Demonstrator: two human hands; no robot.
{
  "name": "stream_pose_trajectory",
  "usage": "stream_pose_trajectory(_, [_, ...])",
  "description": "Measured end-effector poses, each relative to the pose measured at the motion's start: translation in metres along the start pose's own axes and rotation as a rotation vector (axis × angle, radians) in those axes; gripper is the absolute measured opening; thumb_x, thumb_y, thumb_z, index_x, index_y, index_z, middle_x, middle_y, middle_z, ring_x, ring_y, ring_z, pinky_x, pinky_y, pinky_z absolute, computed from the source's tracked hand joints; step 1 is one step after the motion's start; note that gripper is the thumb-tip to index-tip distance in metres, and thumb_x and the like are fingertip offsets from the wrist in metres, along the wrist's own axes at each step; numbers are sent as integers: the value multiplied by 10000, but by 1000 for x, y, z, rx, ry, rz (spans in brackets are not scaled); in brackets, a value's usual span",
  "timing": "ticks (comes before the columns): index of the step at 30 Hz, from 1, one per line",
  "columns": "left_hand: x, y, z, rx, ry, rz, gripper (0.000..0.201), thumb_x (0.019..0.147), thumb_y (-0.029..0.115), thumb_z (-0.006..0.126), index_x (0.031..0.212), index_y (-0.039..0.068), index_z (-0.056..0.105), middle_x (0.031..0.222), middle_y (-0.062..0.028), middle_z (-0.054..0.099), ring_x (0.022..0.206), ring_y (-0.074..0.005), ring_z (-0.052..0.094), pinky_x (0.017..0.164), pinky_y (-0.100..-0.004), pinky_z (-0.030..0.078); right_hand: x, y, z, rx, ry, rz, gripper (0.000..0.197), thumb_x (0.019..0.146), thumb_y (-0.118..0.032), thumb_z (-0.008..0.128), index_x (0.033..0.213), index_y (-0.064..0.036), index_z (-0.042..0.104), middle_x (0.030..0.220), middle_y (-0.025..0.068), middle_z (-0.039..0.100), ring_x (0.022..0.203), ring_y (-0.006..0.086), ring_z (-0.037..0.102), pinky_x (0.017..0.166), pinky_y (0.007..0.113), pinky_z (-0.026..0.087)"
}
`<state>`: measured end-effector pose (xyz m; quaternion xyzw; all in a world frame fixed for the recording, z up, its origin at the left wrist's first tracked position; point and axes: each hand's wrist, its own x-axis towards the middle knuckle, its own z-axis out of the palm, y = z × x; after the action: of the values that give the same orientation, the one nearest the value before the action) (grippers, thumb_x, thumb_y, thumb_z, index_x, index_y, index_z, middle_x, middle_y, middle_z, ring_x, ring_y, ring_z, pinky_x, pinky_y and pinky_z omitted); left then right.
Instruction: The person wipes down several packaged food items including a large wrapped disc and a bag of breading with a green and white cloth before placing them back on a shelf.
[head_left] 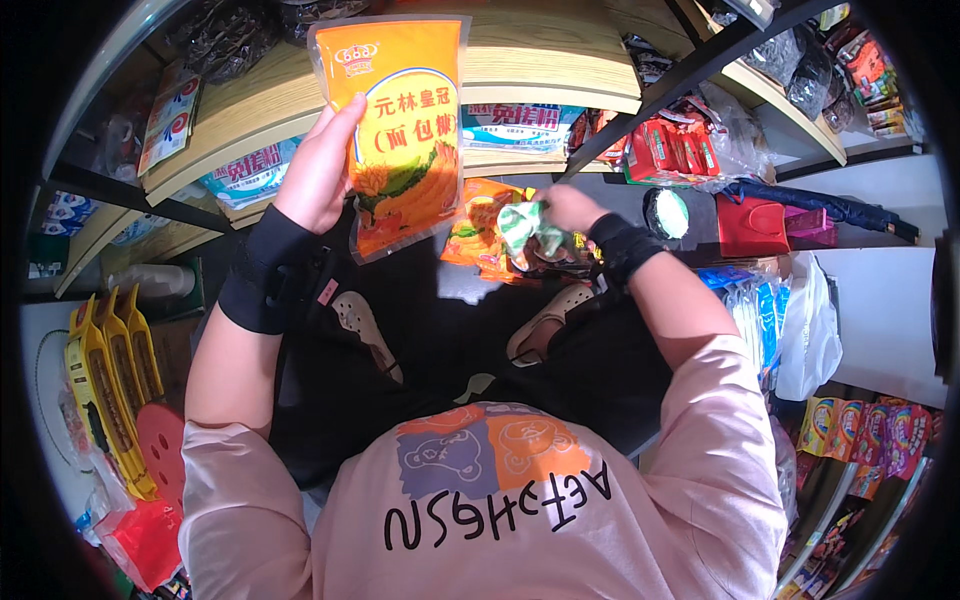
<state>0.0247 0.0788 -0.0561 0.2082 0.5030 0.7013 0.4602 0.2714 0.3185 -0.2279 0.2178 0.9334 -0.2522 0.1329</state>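
My left hand [325, 170] is closed on the side of an orange and yellow bag of breadcrumbs [410, 205], which it holds upright in front of the shelf. Its thumb lies across the front of the bag. To the right and lower down, my right hand [573, 210] grips a crumpled green-and-white cloth [522, 228]; its fingertips are partly hidden. Beneath and beside the cloth lie orange packets [470, 250], with darker packets overlapping them. Black bands wrap both wrists.
Wooden shelves [550, 60] curve across the front, with blue-and-white packs [520, 128] below. At right are a red box [670, 148], a red bag [750, 225] and a white plastic bag [808, 330]. Yellow packages [115, 370] stand at left. My feet are on the dark floor.
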Motion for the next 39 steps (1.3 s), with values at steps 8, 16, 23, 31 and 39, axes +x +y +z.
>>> stream_pose_trajectory(8, [7,-1,1,-54,-32,-59,429,982,301,466,1315,37,407,1229,-90,562,1089,-154,583,901,-298,491,11,18,49,78,246,45,398,848,-166,588,1214,-17,537,1058,205,610,1038,341,571,916,410,448])
stream_pose_trajectory(16, [11,7,5,-155,-64,55,429,982,244,456,1341,19,390,1263,-101,541,1167,-171,525,975,-316,431,9,-136,-93,1555,-264,-178,412,973,-348,489,1299,-99,445,1236,24,567,1006,98,590,857,255,485])
stream_pose_trajectory(23, [52,33,31,5,-46,317,350,974,239,470,1258,33,468,1184,-75,576,1066,-133,566,901,-277,461,36,-132,-165,1419,-110,-439,499,878,-167,653,1295,1,437,1226,83,579,1105,148,567,967,299,454])
stream_pose_trajectory(31, [149,21,19,367,17,146,355,905,290,591,1199,104,518,1065,3,592,954,-107,558,788,-273,484,94,-86,-195,1410,359,-431,537,872,-186,658,1306,6,407,1182,120,585,1043,174,597,875,298,504])
stream_pose_trajectory(39, [207,5,19,311,286,500,207,869,172,659,1025,119,534,906,35,610,824,-63,563,677,-253,486,160,-84,-213,454,941,-19,524,796,-406,683,1179,-63,580,1106,160,641,987,374,592,888,396,461])
